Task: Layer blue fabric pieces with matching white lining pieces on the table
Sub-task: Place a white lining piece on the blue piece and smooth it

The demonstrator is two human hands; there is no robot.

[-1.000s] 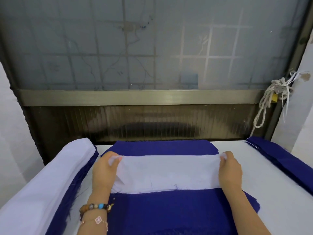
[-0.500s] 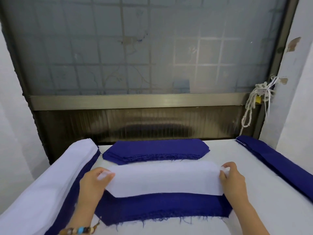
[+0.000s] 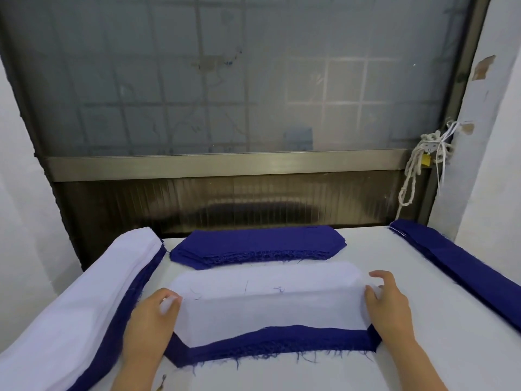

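A white lining piece lies spread over a blue fabric piece on the white table; only the blue piece's frayed near edge and corners show. My left hand pinches the lining's left end. My right hand pinches its right end, index finger raised. Behind them sits a stack of blue fabric pieces.
A long pile of white lining over blue cloth runs along the table's left side. Another strip of blue pieces lies along the right edge. A window frame and a knotted rope stand behind the table.
Both hands have lowered the white lining toward me and down onto the blue piece. It now lies flatter, and the blue stack behind is fully uncovered.
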